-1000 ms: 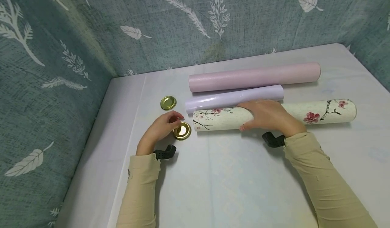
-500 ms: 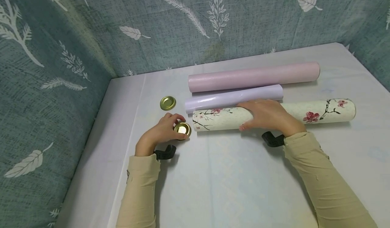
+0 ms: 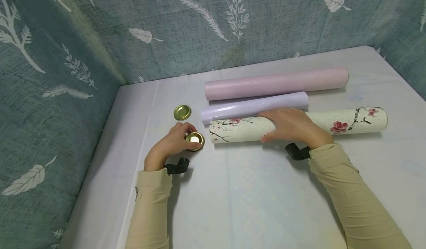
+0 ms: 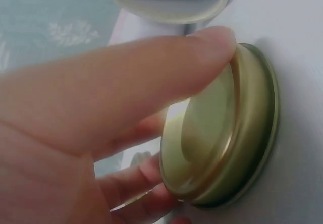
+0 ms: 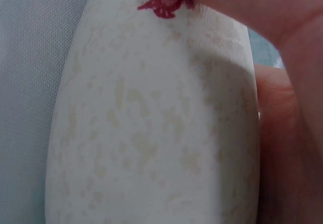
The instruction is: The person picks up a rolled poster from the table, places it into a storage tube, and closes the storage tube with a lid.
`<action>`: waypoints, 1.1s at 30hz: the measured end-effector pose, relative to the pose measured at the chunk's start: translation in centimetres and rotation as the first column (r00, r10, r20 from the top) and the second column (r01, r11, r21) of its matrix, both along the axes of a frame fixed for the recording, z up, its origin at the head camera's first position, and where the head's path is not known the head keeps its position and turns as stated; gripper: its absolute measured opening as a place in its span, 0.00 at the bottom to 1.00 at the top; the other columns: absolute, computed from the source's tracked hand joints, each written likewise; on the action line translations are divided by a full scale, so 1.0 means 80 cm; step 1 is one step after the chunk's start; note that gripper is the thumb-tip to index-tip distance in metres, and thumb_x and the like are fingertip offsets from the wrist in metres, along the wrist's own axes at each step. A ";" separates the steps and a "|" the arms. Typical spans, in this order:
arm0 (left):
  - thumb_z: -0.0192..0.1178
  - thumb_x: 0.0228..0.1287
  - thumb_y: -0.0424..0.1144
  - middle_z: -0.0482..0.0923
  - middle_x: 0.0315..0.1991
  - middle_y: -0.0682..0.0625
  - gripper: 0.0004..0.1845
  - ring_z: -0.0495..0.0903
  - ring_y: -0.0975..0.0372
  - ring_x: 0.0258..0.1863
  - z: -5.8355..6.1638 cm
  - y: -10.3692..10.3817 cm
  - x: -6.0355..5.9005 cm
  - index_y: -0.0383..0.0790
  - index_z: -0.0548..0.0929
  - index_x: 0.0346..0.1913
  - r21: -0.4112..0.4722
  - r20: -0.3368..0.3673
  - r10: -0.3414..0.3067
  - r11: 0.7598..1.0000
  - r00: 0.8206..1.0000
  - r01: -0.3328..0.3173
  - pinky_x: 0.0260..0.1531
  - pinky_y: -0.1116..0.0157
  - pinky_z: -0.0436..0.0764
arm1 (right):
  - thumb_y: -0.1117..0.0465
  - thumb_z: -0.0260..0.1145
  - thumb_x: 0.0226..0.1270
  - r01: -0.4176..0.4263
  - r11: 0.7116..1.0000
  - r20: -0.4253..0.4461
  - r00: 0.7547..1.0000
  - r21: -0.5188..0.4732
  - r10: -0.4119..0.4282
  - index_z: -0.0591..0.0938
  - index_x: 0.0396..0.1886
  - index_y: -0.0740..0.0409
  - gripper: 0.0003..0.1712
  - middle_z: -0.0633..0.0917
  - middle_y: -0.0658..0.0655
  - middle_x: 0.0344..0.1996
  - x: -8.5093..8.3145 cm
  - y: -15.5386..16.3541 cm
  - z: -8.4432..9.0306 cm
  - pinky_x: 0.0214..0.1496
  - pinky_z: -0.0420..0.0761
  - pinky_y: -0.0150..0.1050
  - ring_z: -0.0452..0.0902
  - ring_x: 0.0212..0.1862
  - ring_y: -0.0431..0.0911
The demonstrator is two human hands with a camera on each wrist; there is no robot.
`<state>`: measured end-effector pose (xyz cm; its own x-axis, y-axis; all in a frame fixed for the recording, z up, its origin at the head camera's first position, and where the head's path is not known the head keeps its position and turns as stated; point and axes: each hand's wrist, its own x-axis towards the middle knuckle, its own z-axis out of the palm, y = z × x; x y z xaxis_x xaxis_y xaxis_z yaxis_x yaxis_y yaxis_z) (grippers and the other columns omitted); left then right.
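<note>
A gold jar lid is pinched between the thumb and fingers of my left hand. In the left wrist view, the thumb presses on the near rim of this lid and the other fingers curl at its far side. Whether it touches the table cannot be told. Another gold jar lid lies flat just beyond that hand. My right hand grips the middle of a cream wallpaper roll printed with red blossoms. In the right wrist view, fingers and thumb wrap over the roll.
Behind the cream roll lie a glossy lavender roll and a longer pink roll, roughly parallel. A pale cloth covers the table. Green leaf-patterned fabric hangs along the back and sides.
My left hand has spread its fingers around the nearer lid, taken hold of it and shifted it slightly left, away from the roll's end. The right hand stays on the cream roll.
</note>
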<state>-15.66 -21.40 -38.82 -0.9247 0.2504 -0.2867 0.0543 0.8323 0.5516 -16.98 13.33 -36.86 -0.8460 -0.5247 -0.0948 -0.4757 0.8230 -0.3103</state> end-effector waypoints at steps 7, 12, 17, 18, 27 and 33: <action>0.68 0.44 0.45 0.69 0.40 0.45 0.27 0.67 0.56 0.40 0.005 0.005 0.001 0.41 0.68 0.46 0.022 0.020 0.009 1.000 1.000 -0.009 0.41 0.61 0.67 | 0.33 0.67 0.39 -0.001 1.000 -0.002 1.000 0.002 0.001 0.69 0.60 0.44 0.46 0.74 0.53 0.55 -0.001 0.000 0.000 0.49 0.68 0.53 0.68 0.55 0.52; 0.67 0.47 0.47 0.71 0.42 0.44 0.32 0.70 0.56 0.39 0.007 0.007 0.002 0.43 0.64 0.53 0.049 0.090 0.029 0.998 0.996 -0.034 0.43 0.60 0.68 | 0.33 0.67 0.38 -0.002 1.000 -0.006 1.000 -0.001 0.002 0.69 0.59 0.44 0.45 0.75 0.53 0.54 -0.001 0.000 -0.001 0.48 0.68 0.52 0.69 0.54 0.51; 0.63 0.52 0.47 0.72 0.48 0.46 0.28 0.68 0.56 0.47 0.007 0.002 0.001 0.43 0.68 0.55 0.041 0.050 0.033 0.999 0.998 -0.035 0.50 0.57 0.66 | 0.33 0.67 0.38 -0.007 1.000 -0.003 1.000 -0.007 0.007 0.69 0.59 0.44 0.45 0.75 0.52 0.53 -0.001 0.000 0.000 0.48 0.68 0.52 0.69 0.54 0.51; 0.62 0.53 0.46 0.72 0.49 0.47 0.26 0.68 0.56 0.48 0.008 0.001 0.001 0.44 0.69 0.55 0.049 0.044 0.032 0.998 0.999 -0.034 0.50 0.56 0.66 | 0.33 0.67 0.39 -0.008 1.000 -0.001 1.000 -0.007 0.008 0.69 0.59 0.44 0.45 0.75 0.52 0.54 -0.001 0.000 0.000 0.49 0.68 0.52 0.69 0.54 0.51; 0.59 0.57 0.39 0.75 0.42 0.47 0.18 0.70 0.57 0.42 0.010 -0.004 0.001 0.41 0.72 0.51 0.157 0.054 0.045 0.986 0.998 -0.053 0.44 0.60 0.68 | 0.33 0.68 0.38 -0.003 1.000 0.002 1.000 -0.008 0.003 0.69 0.59 0.45 0.46 0.75 0.53 0.54 -0.001 -0.001 -0.001 0.50 0.67 0.52 0.69 0.55 0.51; 0.59 0.57 0.44 0.72 0.30 0.49 0.13 0.69 0.59 0.32 0.011 -0.003 0.002 0.40 0.71 0.39 0.216 0.075 0.052 0.974 0.996 -0.067 0.32 0.64 0.69 | 0.34 0.69 0.37 -0.007 1.000 -0.004 1.000 -0.015 0.007 0.70 0.58 0.44 0.45 0.75 0.53 0.53 -0.001 0.000 -0.001 0.50 0.68 0.51 0.69 0.54 0.51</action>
